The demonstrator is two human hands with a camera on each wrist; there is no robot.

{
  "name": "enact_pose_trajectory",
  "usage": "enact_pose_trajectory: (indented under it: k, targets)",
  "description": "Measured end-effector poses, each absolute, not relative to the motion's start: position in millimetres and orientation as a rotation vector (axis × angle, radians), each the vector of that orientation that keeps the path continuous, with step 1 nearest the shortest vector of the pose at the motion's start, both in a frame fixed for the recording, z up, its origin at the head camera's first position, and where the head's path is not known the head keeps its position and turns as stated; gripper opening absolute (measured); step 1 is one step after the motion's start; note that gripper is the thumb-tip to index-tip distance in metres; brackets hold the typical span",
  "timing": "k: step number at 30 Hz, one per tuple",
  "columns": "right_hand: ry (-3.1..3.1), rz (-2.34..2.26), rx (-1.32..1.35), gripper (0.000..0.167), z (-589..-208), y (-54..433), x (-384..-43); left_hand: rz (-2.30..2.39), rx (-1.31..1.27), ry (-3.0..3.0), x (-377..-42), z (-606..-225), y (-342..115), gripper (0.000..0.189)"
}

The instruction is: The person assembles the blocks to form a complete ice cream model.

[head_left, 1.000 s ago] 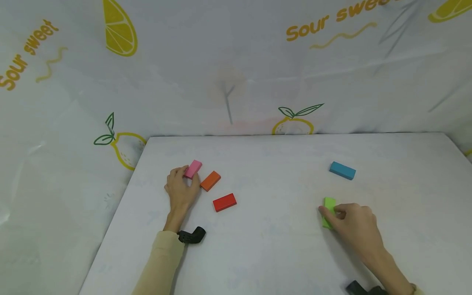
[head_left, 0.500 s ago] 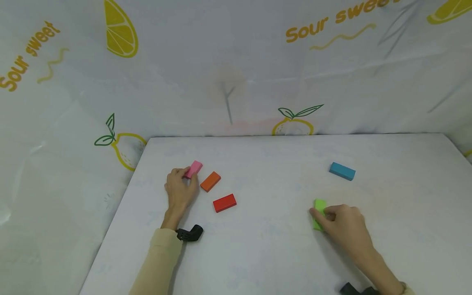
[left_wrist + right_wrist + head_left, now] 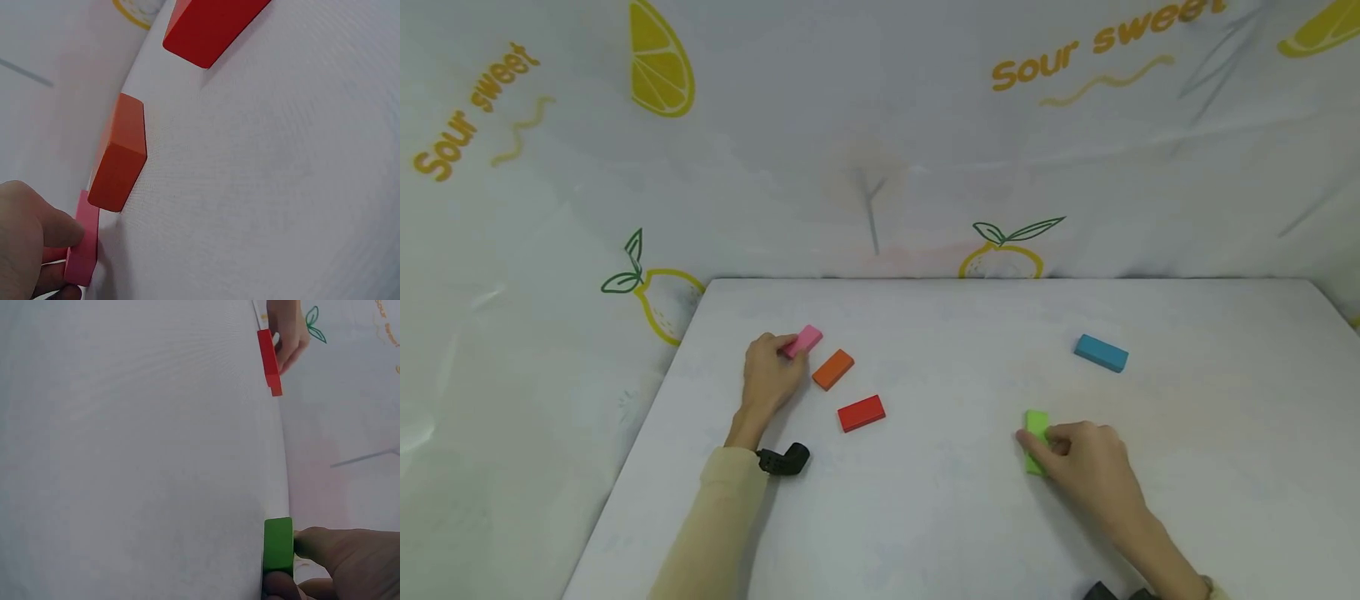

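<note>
My left hand (image 3: pixel 769 372) pinches a pink block (image 3: pixel 805 340) between thumb and fingers at the table's far left. In the left wrist view the thumb lies against the side of that pink block (image 3: pixel 84 244). Just right of it sits an orange block (image 3: pixel 833 369), and nearer to me a red block (image 3: pixel 861 413). On the right side, my right hand (image 3: pixel 1090 467) pinches a light green block (image 3: pixel 1036 421), its long side pointing away from me. The right wrist view shows the end of the green block (image 3: pixel 278 544) between thumb and fingers.
A blue block (image 3: pixel 1101 353) lies beyond the right hand. The white table (image 3: pixel 940 517) ends at the back against a white sheet (image 3: pixel 820 150) printed with lemons and lettering. A black wrist camera (image 3: pixel 784 459) is strapped on the left wrist.
My right hand has moved left across the table with the green block. The left hand stays on the pink block, which has turned and shifted slightly to the right.
</note>
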State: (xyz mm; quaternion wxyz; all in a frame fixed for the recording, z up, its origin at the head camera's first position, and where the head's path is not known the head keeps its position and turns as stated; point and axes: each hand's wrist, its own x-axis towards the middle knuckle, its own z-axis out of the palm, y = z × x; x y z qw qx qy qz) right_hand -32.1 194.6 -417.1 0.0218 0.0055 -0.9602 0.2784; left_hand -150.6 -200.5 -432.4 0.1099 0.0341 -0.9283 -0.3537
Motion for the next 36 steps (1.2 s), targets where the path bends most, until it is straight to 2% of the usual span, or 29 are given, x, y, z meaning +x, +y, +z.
enact_pose_trajectory:
  k: [9,22,27,33,36]
  targets:
    - [-2.978,0.896,0.034,0.057,-417.5,185.0,-32.2,-0.99,0.035,-2.788,-162.6,-431.7,-188.0,0.036]
    - [-2.998,0.947,0.059,0.036,-420.0,168.5,-34.4,-0.898,-0.028,-2.901,-172.1,-423.3,-163.7,0.036]
    - [-2.958,1.021,0.046,0.041,-421.1,164.8,-33.3,-0.889,-0.083,-2.931,-176.2,-422.4,-152.3,0.036]
    - [-2.877,1.043,0.093,0.03,-426.0,162.3,-33.3,-0.885,-0.117,-2.928,-181.5,-422.5,-140.3,0.036]
    - [-2.858,1.029,0.113,0.032,-428.2,161.6,-33.5,-0.875,-0.13,-2.938,-182.6,-422.7,-134.6,0.036]
